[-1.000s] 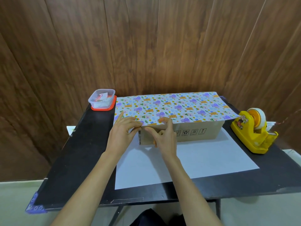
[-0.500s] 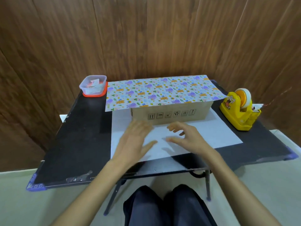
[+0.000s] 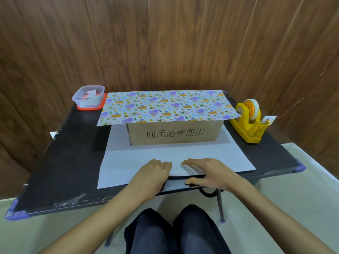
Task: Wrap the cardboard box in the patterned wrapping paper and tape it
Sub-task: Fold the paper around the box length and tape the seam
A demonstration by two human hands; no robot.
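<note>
Cardboard box (image 3: pixel 174 133) sits mid-table on the white underside of the wrapping paper (image 3: pixel 201 156), w/ the far flap laid pattern-up over its top. Right hand (image 3: pixel 211 173) pinches the paper's near edge, fingers on top & thumb under; left hand (image 3: pixel 152 175), just beside it, has fingers flat on that edge, thumb hidden, so can't tell if it grips. Yellow tape dispenser (image 3: pixel 249 121) stands right of the box, on the black table (image 3: pixel 64 153).
</note>
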